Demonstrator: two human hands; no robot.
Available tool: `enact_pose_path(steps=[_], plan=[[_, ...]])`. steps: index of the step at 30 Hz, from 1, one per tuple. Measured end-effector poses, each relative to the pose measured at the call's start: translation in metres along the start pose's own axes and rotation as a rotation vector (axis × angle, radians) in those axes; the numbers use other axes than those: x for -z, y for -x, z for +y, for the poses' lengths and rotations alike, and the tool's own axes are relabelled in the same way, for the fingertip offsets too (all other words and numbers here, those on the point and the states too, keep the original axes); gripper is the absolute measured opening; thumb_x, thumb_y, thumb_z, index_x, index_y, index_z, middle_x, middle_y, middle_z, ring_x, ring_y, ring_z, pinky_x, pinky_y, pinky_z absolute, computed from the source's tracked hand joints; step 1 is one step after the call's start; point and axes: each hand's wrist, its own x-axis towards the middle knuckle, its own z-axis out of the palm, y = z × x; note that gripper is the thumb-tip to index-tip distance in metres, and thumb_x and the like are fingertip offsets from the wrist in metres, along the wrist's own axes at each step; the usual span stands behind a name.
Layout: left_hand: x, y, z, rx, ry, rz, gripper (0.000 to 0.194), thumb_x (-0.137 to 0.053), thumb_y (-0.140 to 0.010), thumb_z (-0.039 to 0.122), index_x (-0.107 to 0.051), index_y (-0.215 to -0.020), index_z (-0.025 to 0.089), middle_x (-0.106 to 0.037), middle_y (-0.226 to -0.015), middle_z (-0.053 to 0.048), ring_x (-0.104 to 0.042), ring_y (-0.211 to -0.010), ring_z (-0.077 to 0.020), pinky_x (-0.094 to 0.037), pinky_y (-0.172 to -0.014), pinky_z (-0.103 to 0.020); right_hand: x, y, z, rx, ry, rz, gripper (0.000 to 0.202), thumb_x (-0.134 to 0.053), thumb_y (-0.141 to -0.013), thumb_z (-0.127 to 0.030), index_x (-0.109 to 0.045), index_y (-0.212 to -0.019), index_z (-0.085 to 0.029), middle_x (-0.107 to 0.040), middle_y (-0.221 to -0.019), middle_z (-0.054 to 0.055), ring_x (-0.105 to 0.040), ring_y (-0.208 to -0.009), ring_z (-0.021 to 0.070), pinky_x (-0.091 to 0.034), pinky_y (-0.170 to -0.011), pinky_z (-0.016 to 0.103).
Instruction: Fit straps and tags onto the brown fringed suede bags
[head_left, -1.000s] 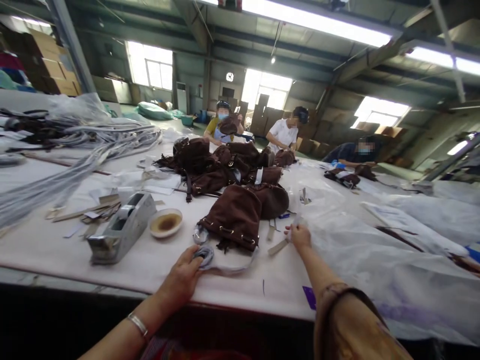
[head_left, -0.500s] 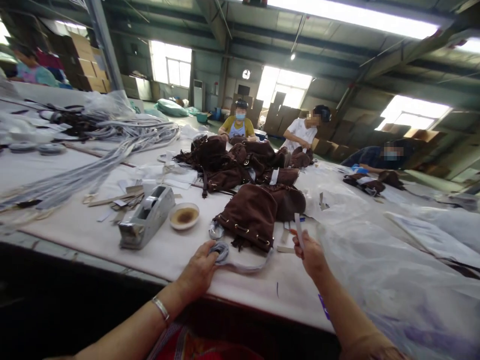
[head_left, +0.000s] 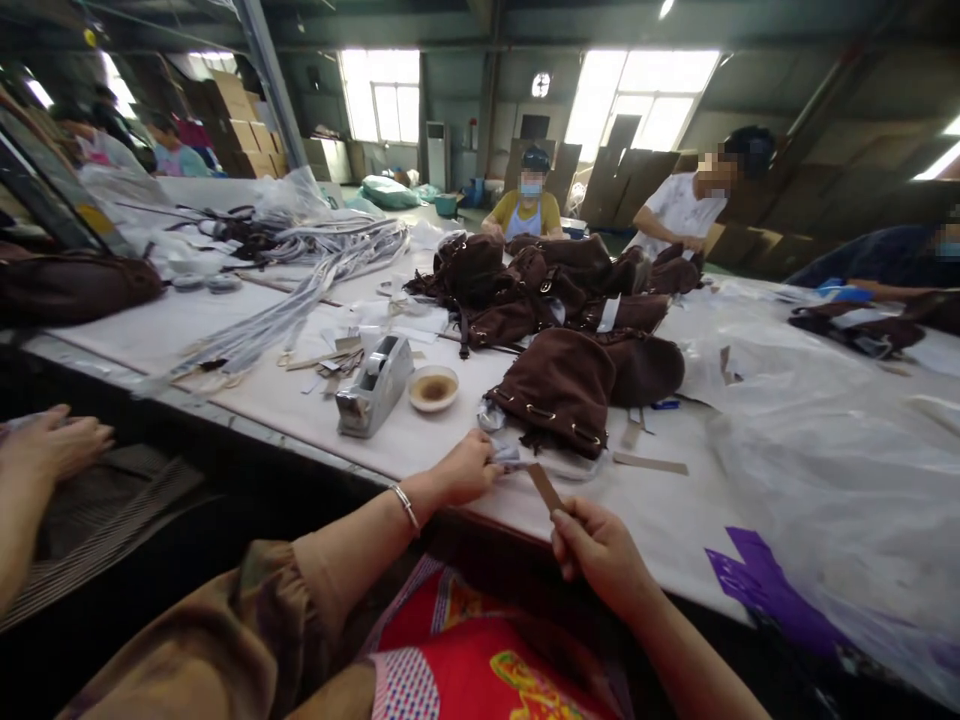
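Note:
My left hand point(head_left: 466, 468), with a bracelet on the wrist, is closed on a coiled grey strap point(head_left: 507, 455) at the table's front edge. Between the thumb and fingers of my right hand point(head_left: 592, 535) is a flat brown strip point(head_left: 545, 487), its far end near the coil. Just beyond the hands lies a dark brown drawstring bag point(head_left: 559, 385) with metal eyelets. Left of it are a small dish point(head_left: 433, 388) with a brown stain inside and a grey tape dispenser point(head_left: 375, 388).
More brown bags point(head_left: 540, 285) are heaped behind. Plastic-wrapped straps point(head_left: 322, 270) lie at left, clear plastic sheeting point(head_left: 817, 450) at right. Another person's hand point(head_left: 56, 450) shows at far left. Several people sit or stand around the table.
The view has swung left and down. My right hand has come closer to my left, bringing the strip beside the coil. Another person's hand now shows at far left.

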Motion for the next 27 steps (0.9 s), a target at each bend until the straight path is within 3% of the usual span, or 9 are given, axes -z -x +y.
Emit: enact_pose_path(steps=[4, 8, 14, 21, 27], plan=[[0.013, 0.009, 0.02, 0.373, 0.631, -0.293, 0.024, -0.068, -0.076, 0.034, -0.062, -0.072, 0.011, -0.058, -0.069, -0.003, -0.053, -0.062, -0.013, -0.048, -0.065, -0.029, -0.017, 0.021, 0.013, -0.127, -0.004, 0.009, 0.046, -0.054, -0.085, -0.065, -0.051, -0.072, -0.021, -0.055, -0.048, -0.005, -0.044, -0.033, 0.0083, -0.028, -0.035, 0.019], [0.012, 0.018, 0.025, 0.473, 1.002, -0.379, 0.029, -0.075, -0.071, 0.032, -0.066, -0.084, 0.008, -0.065, -0.078, -0.008, -0.06, -0.066, -0.0139, -0.046, -0.06, -0.024, -0.025, 0.032, 0.019, -0.202, -0.079, 0.031, 0.046, -0.055, -0.082, -0.066, -0.052, -0.075, -0.021, -0.052, -0.044, -0.006, -0.041, -0.03, 0.008, -0.024, -0.033, 0.018], [0.002, 0.023, 0.025, 0.519, 1.149, -0.393, 0.028, -0.073, -0.075, 0.027, -0.066, -0.093, 0.008, -0.068, -0.084, -0.009, -0.065, -0.07, -0.0158, -0.048, -0.059, -0.022, -0.028, 0.036, 0.018, -0.222, -0.25, 0.075, 0.044, -0.061, -0.077, -0.063, -0.052, -0.075, -0.02, -0.051, -0.042, -0.006, -0.039, -0.029, 0.0074, -0.022, -0.032, 0.018], [-0.008, 0.032, 0.026, 0.473, 1.153, -0.346, 0.034, -0.076, -0.075, 0.033, -0.067, -0.093, 0.006, -0.068, -0.083, -0.011, -0.063, -0.068, -0.0152, -0.043, -0.058, -0.022, -0.031, 0.034, 0.024, -0.338, -0.626, 0.024, 0.033, -0.068, -0.076, -0.049, -0.054, -0.078, -0.019, -0.046, -0.042, -0.009, -0.035, -0.029, 0.005, -0.019, -0.032, 0.017], [-0.01, 0.037, 0.025, 0.463, 1.147, -0.325, 0.039, -0.081, -0.071, 0.037, -0.069, -0.092, 0.007, -0.069, -0.081, -0.011, -0.063, -0.07, -0.0162, -0.042, -0.061, -0.024, -0.033, 0.031, 0.017, -0.373, -0.657, 0.104, 0.032, -0.069, -0.073, -0.047, -0.054, -0.076, -0.019, -0.043, -0.043, -0.009, -0.034, -0.03, 0.0044, -0.02, -0.033, 0.016]])
